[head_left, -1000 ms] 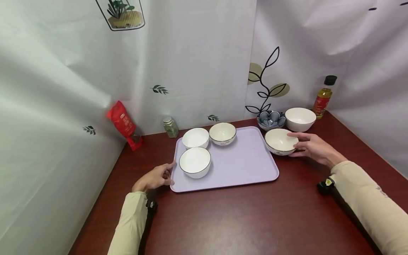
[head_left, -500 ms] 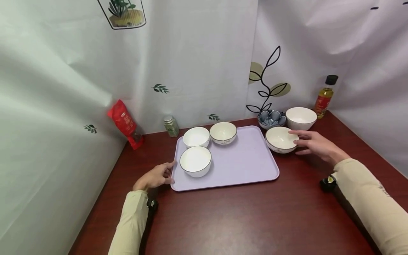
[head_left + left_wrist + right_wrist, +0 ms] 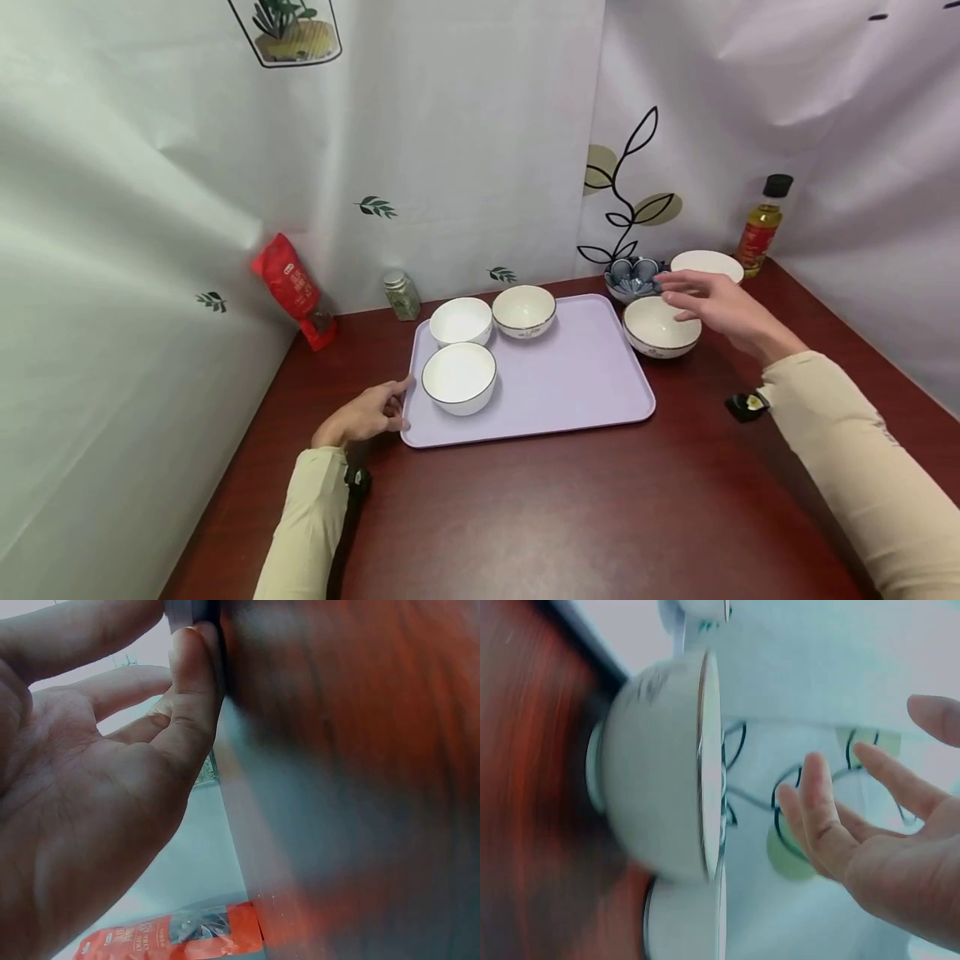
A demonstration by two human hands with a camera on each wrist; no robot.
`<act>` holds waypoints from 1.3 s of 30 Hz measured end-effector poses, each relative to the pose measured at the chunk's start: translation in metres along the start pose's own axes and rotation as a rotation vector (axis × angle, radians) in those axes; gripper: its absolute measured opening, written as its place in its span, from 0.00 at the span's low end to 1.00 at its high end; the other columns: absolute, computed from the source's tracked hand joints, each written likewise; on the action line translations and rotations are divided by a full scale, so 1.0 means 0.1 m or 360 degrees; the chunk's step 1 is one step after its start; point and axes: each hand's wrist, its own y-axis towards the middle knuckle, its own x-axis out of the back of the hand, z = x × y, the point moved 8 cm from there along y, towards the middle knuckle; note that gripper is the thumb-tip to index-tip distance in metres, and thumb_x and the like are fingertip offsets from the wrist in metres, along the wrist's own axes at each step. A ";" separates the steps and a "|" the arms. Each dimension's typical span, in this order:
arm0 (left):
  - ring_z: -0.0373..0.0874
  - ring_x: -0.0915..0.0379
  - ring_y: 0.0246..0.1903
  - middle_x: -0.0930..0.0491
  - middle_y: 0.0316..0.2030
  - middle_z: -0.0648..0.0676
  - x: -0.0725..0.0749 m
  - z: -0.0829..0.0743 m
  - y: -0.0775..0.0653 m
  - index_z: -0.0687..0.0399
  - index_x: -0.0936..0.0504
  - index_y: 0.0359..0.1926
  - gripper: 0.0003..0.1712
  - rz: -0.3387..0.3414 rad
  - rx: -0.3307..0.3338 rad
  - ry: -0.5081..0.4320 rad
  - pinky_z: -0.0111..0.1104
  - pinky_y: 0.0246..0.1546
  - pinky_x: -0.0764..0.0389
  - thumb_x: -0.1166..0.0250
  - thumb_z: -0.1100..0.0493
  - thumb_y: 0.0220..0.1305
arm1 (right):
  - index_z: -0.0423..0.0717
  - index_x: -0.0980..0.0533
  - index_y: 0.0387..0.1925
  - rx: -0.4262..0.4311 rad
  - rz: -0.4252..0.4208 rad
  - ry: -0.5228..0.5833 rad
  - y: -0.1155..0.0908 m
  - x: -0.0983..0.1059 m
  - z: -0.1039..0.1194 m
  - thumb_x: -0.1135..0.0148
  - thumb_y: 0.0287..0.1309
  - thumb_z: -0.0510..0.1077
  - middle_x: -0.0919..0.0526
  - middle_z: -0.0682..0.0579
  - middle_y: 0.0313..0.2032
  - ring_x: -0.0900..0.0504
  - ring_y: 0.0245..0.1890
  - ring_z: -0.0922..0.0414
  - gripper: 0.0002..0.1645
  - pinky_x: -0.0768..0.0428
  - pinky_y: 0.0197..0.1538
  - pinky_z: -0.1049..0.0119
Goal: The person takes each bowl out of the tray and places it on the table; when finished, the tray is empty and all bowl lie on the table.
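My left hand (image 3: 367, 414) is at the left edge of a pale lilac tray (image 3: 570, 383), fingertips and thumb against its rim. In the left wrist view a fingertip of the left hand (image 3: 97, 780) meets the dark edge of the tray (image 3: 193, 610). My right hand (image 3: 723, 308) hovers over a cream patterned bowl (image 3: 660, 327) just off the tray's right side. The right wrist view shows that bowl (image 3: 660, 765) upright on the table, with the right hand (image 3: 885, 840) above its rim, fingers spread and holding nothing.
On the tray stand a white bowl (image 3: 460, 321), a dark-rimmed white bowl (image 3: 459, 377) and a cream bowl (image 3: 523, 311). Behind are a bowl of blue-grey pieces (image 3: 633, 279), another white bowl (image 3: 708, 262), an oil bottle (image 3: 759, 233), a jar (image 3: 402, 297) and a red packet (image 3: 292, 292).
My right hand has let go of the cream bowl's right side and moved up and left over it. The bowl stays by the tray, and my left hand keeps its place.
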 end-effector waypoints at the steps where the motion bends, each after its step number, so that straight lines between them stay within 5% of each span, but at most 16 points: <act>1: 0.47 0.25 0.42 0.22 0.46 0.64 0.00 0.00 0.00 0.73 0.43 0.74 0.48 -0.0002 -0.0017 0.0005 0.32 0.43 0.23 0.28 0.67 0.56 | 0.38 0.39 0.74 0.0034 0.0028 -0.0004 0.02 -0.06 0.06 0.50 0.75 0.52 0.36 0.35 0.72 0.23 0.54 0.68 0.35 0.19 0.49 0.75; 6: 0.47 0.25 0.43 0.21 0.47 0.64 0.00 0.01 0.01 0.73 0.43 0.74 0.48 0.0007 -0.0055 0.0012 0.30 0.43 0.23 0.28 0.67 0.56 | 0.37 0.37 0.72 0.0103 0.0144 -0.0008 0.16 -0.33 0.23 0.49 0.75 0.50 0.34 0.33 0.70 0.27 0.64 0.43 0.32 0.17 0.53 0.65; 15: 0.46 0.24 0.43 0.21 0.46 0.64 0.00 0.04 0.01 0.74 0.43 0.74 0.48 0.0007 -0.0058 0.0020 0.31 0.43 0.23 0.28 0.67 0.56 | 0.38 0.35 0.71 0.0112 0.0283 0.0181 0.46 -0.79 0.35 0.49 0.74 0.44 0.33 0.33 0.69 0.27 0.63 0.41 0.29 0.18 0.56 0.57; 23: 0.45 0.24 0.41 0.21 0.46 0.65 0.01 0.00 0.00 0.75 0.44 0.73 0.49 0.0036 -0.0108 -0.0010 0.31 0.42 0.22 0.28 0.66 0.57 | 0.41 0.35 0.72 -0.0015 0.0322 0.0007 0.76 -1.14 0.33 0.47 0.72 0.44 0.32 0.31 0.68 0.28 0.65 0.37 0.30 0.18 0.57 0.51; 27: 0.44 0.24 0.40 0.21 0.45 0.66 0.03 -0.04 -0.03 0.77 0.43 0.72 0.48 0.0034 -0.0159 -0.0001 0.31 0.41 0.22 0.28 0.65 0.57 | 0.41 0.38 0.73 -0.0071 0.0324 -0.0022 0.87 -1.26 0.31 0.47 0.71 0.43 0.33 0.29 0.68 0.26 0.63 0.38 0.32 0.17 0.55 0.53; 39: 0.46 0.24 0.42 0.21 0.45 0.64 0.01 0.00 -0.01 0.74 0.43 0.73 0.48 0.0022 -0.0072 0.0007 0.29 0.41 0.23 0.28 0.67 0.57 | 0.37 0.42 0.75 -0.0191 0.0313 0.0147 1.16 -1.52 0.19 0.48 0.72 0.42 0.30 0.31 0.64 0.21 0.57 0.43 0.34 0.22 0.63 0.52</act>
